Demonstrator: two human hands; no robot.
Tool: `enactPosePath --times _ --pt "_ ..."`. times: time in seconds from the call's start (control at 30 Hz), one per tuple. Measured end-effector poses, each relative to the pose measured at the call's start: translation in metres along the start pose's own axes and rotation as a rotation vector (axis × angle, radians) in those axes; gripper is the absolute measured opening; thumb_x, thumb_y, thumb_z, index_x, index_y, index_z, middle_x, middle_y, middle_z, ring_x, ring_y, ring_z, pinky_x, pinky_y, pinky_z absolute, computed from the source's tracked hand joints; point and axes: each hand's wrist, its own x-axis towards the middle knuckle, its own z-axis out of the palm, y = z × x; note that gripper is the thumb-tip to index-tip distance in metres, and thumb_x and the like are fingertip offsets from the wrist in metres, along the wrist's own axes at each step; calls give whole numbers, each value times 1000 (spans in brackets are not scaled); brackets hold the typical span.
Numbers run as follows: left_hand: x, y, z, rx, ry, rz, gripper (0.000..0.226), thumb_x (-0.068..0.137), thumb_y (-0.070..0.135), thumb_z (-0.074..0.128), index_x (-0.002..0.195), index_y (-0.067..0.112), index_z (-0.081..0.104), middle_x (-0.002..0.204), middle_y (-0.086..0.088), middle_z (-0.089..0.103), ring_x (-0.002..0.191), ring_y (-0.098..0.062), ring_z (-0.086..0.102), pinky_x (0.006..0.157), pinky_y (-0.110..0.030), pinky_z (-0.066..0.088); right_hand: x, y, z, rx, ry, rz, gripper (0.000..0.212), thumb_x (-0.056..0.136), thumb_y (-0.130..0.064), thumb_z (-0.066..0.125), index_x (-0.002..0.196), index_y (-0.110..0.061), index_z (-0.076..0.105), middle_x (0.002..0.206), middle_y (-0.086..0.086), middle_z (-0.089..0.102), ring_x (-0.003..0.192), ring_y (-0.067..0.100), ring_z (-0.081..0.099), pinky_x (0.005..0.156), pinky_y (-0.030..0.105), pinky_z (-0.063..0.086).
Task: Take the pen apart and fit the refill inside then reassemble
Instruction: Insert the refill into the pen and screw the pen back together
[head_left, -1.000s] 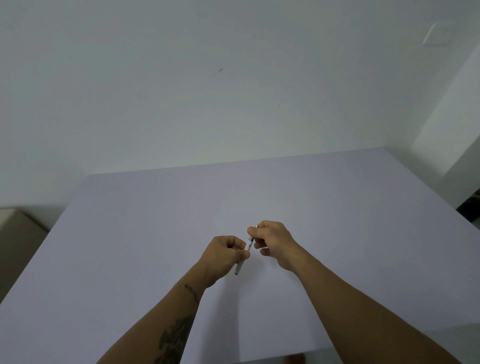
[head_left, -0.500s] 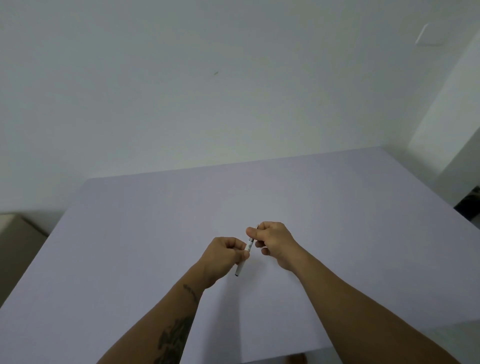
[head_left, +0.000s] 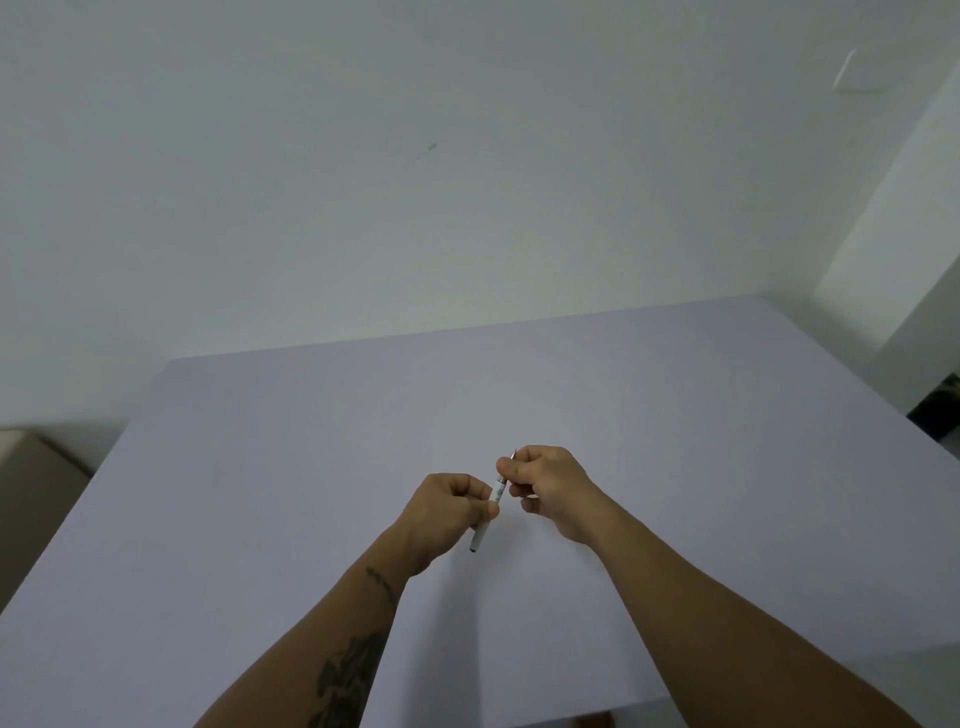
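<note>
A slim white pen (head_left: 497, 492) is held between both hands above the pale lilac table (head_left: 260, 467). My left hand (head_left: 447, 512) grips its lower barrel, and the dark rear end pokes out below the fist. My right hand (head_left: 545, 480) pinches the upper end, where a thin metal tip shows above the fingers. The pen slants from lower left to upper right. Most of its barrel is hidden by fingers, and no separate refill is visible.
The table runs to a white wall at the back. A beige box (head_left: 31, 483) stands off its left edge, and a dark object (head_left: 940, 410) sits beyond the right edge. The near edge lies just under my forearms.
Both hands stay on the pen in almost the same spot. The view has shifted slightly; no part has visibly come off.
</note>
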Motion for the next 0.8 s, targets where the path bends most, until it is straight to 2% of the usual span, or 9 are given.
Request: enactPosePath --times 0.1,0.17,0.23,0.33,0.5,0.63,0.7,0.8 --pt "1 -3 -3 -4 6 -3 11 86 9 67 78 15 69 76 -1 65 69 -11 58 59 -16 42 2 0 5 -57 21 -23 28 85 -23 74 65 -15 58 78 3 66 68 16 57 63 30 48" --pt "2 -3 -4 -6 3 -7 10 86 9 67 78 15 69 76 0 65 69 -11 58 59 -16 42 1 -1 5 -46 -1 -16 25 85 -25 74 67 -15 60 79 2 68 67 15 58 63 30 48" --pt "3 -5 -8 -15 9 -14 10 86 9 67 79 15 69 75 1 65 68 -10 58 57 -15 42 1 -3 6 -12 -51 21 15 87 -25 71 78 -13 70 79 0 69 68 14 59 64 29 47" --pt "5 -7 -13 -23 26 -21 7 86 9 68 80 14 70 74 1 65 68 -10 58 57 -15 42 2 -2 8 31 -74 36 14 90 -20 68 92 -12 78 80 -1 72 71 14 60 66 28 49" --pt "7 -10 -15 -20 31 -28 7 85 10 69 80 15 71 75 1 65 69 -10 58 57 -16 42 7 -2 13 -28 -17 21 9 89 -14 68 84 -10 75 81 0 70 72 15 58 64 28 48" --pt "10 -11 -16 -12 30 -26 6 85 10 70 81 14 72 75 0 66 69 -11 58 59 -17 42 11 -3 16 -74 29 -9 15 87 -15 70 73 -13 66 81 3 70 72 17 58 63 29 48" --pt "11 -10 -17 -15 27 -25 5 84 11 70 81 14 71 75 1 66 68 -10 58 58 -17 42 11 -4 15 -69 11 0 13 87 -17 71 75 -14 68 79 0 69 71 16 59 63 29 48" --pt "13 -9 -19 -10 26 -21 8 84 11 70 78 15 70 73 2 65 68 -10 58 58 -17 42 10 -7 12 -10 -54 41 10 88 -21 70 89 -13 76 78 -4 72 68 11 60 64 27 50"
